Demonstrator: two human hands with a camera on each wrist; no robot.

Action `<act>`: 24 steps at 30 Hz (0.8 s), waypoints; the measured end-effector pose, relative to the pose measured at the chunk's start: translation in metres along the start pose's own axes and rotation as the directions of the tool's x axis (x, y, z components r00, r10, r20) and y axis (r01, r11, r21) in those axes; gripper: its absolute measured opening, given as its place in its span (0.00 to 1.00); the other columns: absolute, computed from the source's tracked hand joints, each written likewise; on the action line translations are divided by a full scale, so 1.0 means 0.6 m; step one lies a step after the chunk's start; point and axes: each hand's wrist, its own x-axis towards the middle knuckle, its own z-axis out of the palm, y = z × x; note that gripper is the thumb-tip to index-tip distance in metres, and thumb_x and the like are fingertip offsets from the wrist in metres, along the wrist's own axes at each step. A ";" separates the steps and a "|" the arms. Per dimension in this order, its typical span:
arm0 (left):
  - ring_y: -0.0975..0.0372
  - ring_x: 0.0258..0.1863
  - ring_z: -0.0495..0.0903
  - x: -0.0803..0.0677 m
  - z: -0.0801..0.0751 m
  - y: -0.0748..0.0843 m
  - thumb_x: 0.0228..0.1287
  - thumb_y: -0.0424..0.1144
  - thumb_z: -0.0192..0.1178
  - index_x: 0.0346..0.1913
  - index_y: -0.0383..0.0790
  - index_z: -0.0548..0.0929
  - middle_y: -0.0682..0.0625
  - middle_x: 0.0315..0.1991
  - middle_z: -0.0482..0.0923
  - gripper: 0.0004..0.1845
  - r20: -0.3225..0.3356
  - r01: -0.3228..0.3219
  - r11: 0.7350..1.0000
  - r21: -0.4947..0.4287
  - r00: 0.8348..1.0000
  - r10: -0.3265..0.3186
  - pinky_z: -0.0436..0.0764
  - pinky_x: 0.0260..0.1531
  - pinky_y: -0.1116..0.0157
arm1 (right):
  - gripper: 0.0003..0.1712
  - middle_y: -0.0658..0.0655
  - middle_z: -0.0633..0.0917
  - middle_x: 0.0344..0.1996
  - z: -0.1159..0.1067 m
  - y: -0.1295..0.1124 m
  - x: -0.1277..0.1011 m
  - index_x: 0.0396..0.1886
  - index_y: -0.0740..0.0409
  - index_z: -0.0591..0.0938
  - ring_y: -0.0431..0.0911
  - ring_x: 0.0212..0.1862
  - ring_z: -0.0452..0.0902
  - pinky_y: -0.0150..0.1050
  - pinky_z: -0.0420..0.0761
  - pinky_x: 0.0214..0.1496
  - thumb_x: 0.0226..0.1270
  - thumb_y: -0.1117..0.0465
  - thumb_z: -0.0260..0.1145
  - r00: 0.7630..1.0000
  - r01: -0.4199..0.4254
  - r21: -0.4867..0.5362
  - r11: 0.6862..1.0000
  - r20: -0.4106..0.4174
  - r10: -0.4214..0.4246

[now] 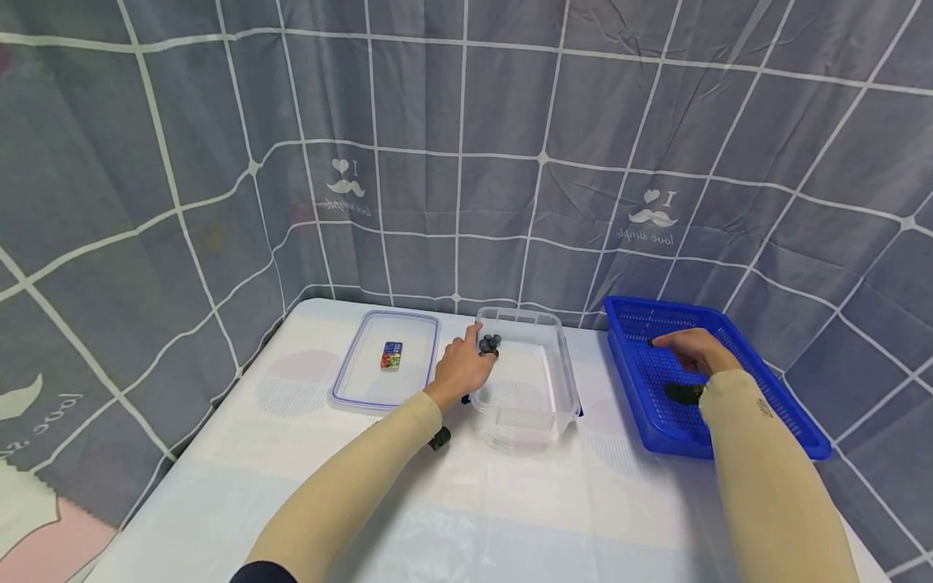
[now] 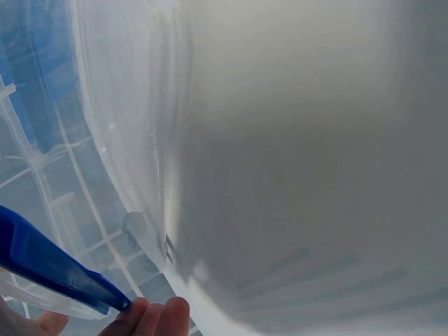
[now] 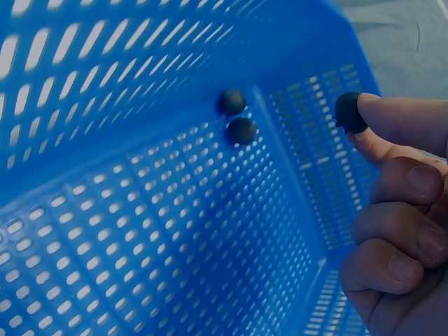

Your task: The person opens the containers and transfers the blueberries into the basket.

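Now right hand [image 3: 399,210] pinches small round dark-blue berry [image 3: 349,112] over blue basket [image 3: 140,231].

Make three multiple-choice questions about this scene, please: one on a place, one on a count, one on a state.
1. Where does the lid lie?
A. left of the clear container
B. inside the blue basket
C. on top of the clear container

2. How many loose blueberries lie in the blue basket's corner, by the right wrist view?
A. none
B. two
C. five

3. What does the right hand do?
A. rests flat on the table
B. grips the basket's rim
C. pinches a blueberry

Answers:
1 A, it lies flat beside the clear container.
2 B, two dark berries sit in the blue basket.
3 C, thumb and forefinger close on one berry.
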 end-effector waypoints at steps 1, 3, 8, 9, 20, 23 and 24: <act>0.45 0.64 0.72 0.000 0.000 0.000 0.72 0.53 0.50 0.80 0.57 0.55 0.37 0.66 0.70 0.36 0.001 0.001 1.000 0.000 1.000 -0.001 0.75 0.55 0.44 | 0.32 0.42 0.62 0.09 -0.001 0.003 0.001 0.06 0.44 0.62 0.38 0.16 0.57 0.35 0.64 0.23 0.71 0.55 0.63 1.000 -0.006 -0.002 1.000 0.002 0.006; 0.45 0.64 0.72 -0.001 0.000 0.001 0.72 0.53 0.50 0.80 0.56 0.55 0.37 0.66 0.70 0.36 0.003 0.003 1.000 -0.001 1.000 -0.003 0.75 0.55 0.44 | 0.31 0.42 0.61 0.09 -0.001 0.010 0.004 0.07 0.43 0.62 0.37 0.16 0.56 0.35 0.63 0.23 0.71 0.56 0.62 1.000 -0.009 0.009 1.000 0.003 0.009; 0.45 0.64 0.72 0.000 0.001 0.002 0.71 0.54 0.51 0.80 0.57 0.55 0.37 0.66 0.70 0.36 0.000 0.010 1.000 0.004 1.000 -0.010 0.75 0.55 0.44 | 0.25 0.42 0.61 0.10 -0.002 0.021 0.008 0.11 0.43 0.70 0.37 0.16 0.56 0.34 0.62 0.21 0.70 0.59 0.63 1.000 0.008 0.061 0.998 -0.012 -0.007; 0.45 0.64 0.72 0.000 0.000 0.002 0.71 0.54 0.51 0.80 0.57 0.55 0.37 0.66 0.71 0.36 -0.001 0.011 1.000 0.006 1.000 -0.011 0.75 0.54 0.44 | 0.22 0.42 0.62 0.11 -0.001 0.021 0.007 0.13 0.44 0.73 0.37 0.16 0.56 0.34 0.62 0.21 0.70 0.60 0.63 1.000 0.016 0.070 0.997 -0.015 -0.015; 0.45 0.62 0.73 0.000 0.000 0.005 0.71 0.53 0.50 0.80 0.57 0.55 0.37 0.65 0.72 0.36 -0.002 0.011 1.000 0.004 1.000 -0.011 0.77 0.52 0.44 | 0.27 0.42 0.63 0.11 0.001 0.017 0.005 0.63 0.73 0.75 0.38 0.16 0.57 0.35 0.64 0.20 0.71 0.59 0.62 0.998 0.053 0.043 0.998 -0.039 -0.051; 0.45 0.62 0.73 -0.001 -0.001 0.004 0.71 0.53 0.50 0.80 0.57 0.55 0.37 0.65 0.72 0.36 -0.003 0.010 1.000 0.003 1.000 -0.010 0.77 0.52 0.44 | 0.31 0.41 0.63 0.10 0.005 0.007 0.002 0.68 0.75 0.70 0.37 0.15 0.57 0.35 0.63 0.20 0.73 0.58 0.61 0.996 0.088 0.005 0.996 -0.033 -0.088; 0.45 0.62 0.73 -0.001 -0.001 0.004 0.71 0.53 0.50 0.80 0.57 0.55 0.37 0.65 0.72 0.36 -0.004 0.009 1.000 0.001 1.000 -0.009 0.77 0.52 0.44 | 0.32 0.41 0.63 0.10 0.006 0.002 0.002 0.69 0.75 0.69 0.37 0.15 0.57 0.35 0.63 0.20 0.74 0.58 0.60 0.994 0.101 -0.006 0.995 -0.033 -0.101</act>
